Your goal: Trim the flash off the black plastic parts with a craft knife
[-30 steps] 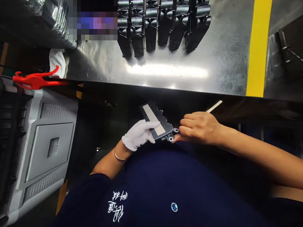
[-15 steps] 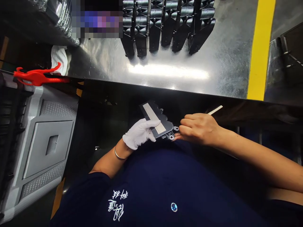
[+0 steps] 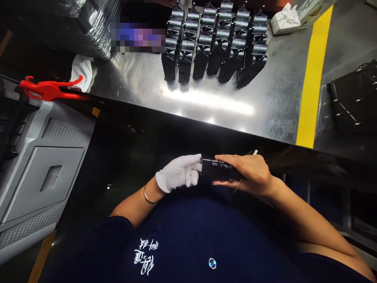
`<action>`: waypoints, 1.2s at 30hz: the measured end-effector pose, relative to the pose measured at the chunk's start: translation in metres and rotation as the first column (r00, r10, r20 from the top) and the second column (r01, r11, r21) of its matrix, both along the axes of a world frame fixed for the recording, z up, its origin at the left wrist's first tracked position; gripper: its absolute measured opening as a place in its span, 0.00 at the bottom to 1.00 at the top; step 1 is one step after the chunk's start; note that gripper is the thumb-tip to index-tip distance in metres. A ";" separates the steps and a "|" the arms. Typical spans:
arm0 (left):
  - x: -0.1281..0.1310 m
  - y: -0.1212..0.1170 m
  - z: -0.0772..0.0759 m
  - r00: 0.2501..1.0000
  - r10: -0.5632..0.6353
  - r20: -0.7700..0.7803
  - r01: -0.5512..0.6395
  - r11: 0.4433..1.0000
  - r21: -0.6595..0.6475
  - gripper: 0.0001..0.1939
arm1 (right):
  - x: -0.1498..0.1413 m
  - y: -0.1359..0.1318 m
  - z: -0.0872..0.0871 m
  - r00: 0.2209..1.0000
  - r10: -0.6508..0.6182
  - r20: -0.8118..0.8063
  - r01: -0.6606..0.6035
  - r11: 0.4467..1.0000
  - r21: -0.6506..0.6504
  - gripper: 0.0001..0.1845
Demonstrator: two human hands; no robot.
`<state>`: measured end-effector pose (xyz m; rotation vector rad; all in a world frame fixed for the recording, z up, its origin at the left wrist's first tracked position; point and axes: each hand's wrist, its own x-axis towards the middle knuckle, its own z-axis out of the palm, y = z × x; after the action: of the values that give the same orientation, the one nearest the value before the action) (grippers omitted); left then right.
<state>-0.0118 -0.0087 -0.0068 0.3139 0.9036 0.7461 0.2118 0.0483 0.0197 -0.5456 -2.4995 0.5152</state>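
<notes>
A black plastic part (image 3: pixel 216 169) is held between my two hands in front of my body, below the table edge. My left hand (image 3: pixel 179 172), in a white glove, pinches its left end between thumb and fingers. Bare, my right hand (image 3: pixel 250 171) wraps round the right end, with fingers along the upper and lower sides. A thin pale stick (image 3: pixel 255 152) pokes out behind the right hand; its other end is hidden. The part's face is dark, so its details are hard to make out.
Several rows of black moulded parts (image 3: pixel 200 55) stand on the metal table (image 3: pixel 132 88). To the left are a red plastic tool (image 3: pixel 48 89), a white cloth (image 3: pixel 81 72) and a grey bin (image 3: pixel 44 177). Tissues (image 3: pixel 284 21) and yellow tape (image 3: pixel 313 82) lie at right.
The black part has been turned, so its pale strip no longer shows. My right hand has moved from its end bracket to a grip round the part. The view has shifted.
</notes>
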 end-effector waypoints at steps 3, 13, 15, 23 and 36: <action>0.000 0.000 0.010 0.926 0.115 -0.361 0.033 0.925 0.379 0.13 | -0.010 -0.001 -0.006 0.960 -0.260 -0.107 0.252 0.964 -0.086 0.22; -0.018 0.009 0.011 0.824 0.193 -0.532 0.024 0.927 0.373 0.21 | -0.020 -0.001 -0.006 0.956 -0.262 -0.135 0.124 0.774 -0.621 0.15; -0.019 0.010 0.015 0.839 0.120 -0.530 0.112 0.916 0.384 0.20 | -0.017 -0.002 -0.002 0.960 -0.244 -0.140 0.114 0.794 -0.598 0.09; -0.010 0.012 0.019 0.812 -0.010 -0.584 0.295 0.870 0.395 0.17 | -0.014 -0.006 0.003 0.994 -0.090 -0.058 0.039 0.812 -0.582 0.08; -0.007 0.006 0.010 0.719 0.219 -0.660 0.176 0.861 0.478 0.16 | -0.016 -0.018 -0.015 0.945 -0.315 -0.088 0.143 0.639 -0.756 0.16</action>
<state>-0.0188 -0.0031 0.0035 1.1323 1.4208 0.9035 0.1953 0.0306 0.0045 -1.0346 -1.8795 1.4330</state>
